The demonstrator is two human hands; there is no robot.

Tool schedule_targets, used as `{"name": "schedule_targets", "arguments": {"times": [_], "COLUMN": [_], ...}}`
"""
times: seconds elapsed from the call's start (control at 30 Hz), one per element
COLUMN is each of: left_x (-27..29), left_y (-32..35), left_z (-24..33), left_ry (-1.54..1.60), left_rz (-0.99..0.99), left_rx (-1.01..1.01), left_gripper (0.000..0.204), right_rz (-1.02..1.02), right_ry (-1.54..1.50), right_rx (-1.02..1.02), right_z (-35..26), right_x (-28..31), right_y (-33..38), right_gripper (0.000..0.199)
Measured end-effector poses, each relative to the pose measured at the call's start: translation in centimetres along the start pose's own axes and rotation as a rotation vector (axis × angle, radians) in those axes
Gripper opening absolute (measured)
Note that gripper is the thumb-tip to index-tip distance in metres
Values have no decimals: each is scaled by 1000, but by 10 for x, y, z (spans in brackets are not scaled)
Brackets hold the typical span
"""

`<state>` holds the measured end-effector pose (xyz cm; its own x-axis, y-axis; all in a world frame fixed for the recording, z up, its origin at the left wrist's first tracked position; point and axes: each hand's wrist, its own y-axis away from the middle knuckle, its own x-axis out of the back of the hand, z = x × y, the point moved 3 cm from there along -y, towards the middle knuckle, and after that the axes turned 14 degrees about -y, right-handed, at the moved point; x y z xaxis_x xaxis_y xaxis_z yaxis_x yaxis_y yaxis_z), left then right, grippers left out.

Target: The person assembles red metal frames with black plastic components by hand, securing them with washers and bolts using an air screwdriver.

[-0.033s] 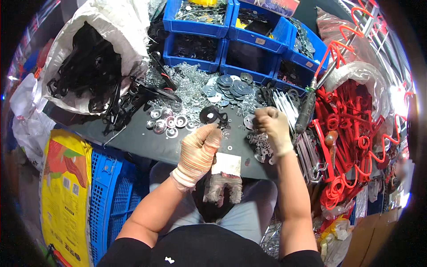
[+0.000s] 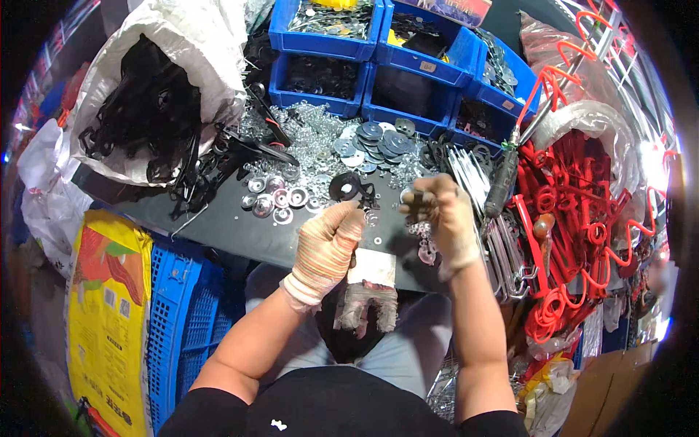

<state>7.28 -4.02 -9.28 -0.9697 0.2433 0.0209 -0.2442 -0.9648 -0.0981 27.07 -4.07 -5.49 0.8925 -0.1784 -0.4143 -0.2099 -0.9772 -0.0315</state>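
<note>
My left hand (image 2: 328, 244), in a striped, pale glove, is closed with thumb and fingers pinched on a black plastic part (image 2: 346, 187). The part has a round head and a small bracket-like end at my fingertips; its lower portion is hidden by the glove. My right hand (image 2: 444, 215), also gloved, hovers over small ring washers (image 2: 427, 250) at the right of the bench. Its fingers point left and are smeared by motion, so any hold is unclear. Several cupped metal discs (image 2: 280, 198) lie left of the black part.
Blue bins (image 2: 320, 44) stand stacked at the back. A white sack (image 2: 218, 80) of black parts is at the left, with flat metal discs (image 2: 378, 146) mid-bench. Metal rods (image 2: 502, 255), red tools (image 2: 568, 197) and a hanging power screwdriver (image 2: 501, 182) crowd the right. A blue crate (image 2: 171, 313) sits lower left.
My right hand has shifted slightly left and nearer me, its fingers now pointing left. My left hand keeps its pinch on the black part, almost unmoved.
</note>
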Motion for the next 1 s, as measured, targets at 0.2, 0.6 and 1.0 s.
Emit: {"name": "schedule_targets", "arguments": {"times": [0.2,0.6,1.0], "left_x": [-6,-8,-9], "left_y": [6,7,-23], "left_z": [17,20,2], "left_ry": [-19,-155,30], "left_rz": [21,-233,-348], "left_rx": [-192,-213,93], "left_gripper": [29,52,51], "right_rz": [11,-112,192], "right_ry": [-181,2,2000], "right_rx": [31,61,-83], "right_z": [4,13,-20], "right_x": [-78,-55,93], "right_y": [83,64,-29], "right_gripper": [48,67,29]}}
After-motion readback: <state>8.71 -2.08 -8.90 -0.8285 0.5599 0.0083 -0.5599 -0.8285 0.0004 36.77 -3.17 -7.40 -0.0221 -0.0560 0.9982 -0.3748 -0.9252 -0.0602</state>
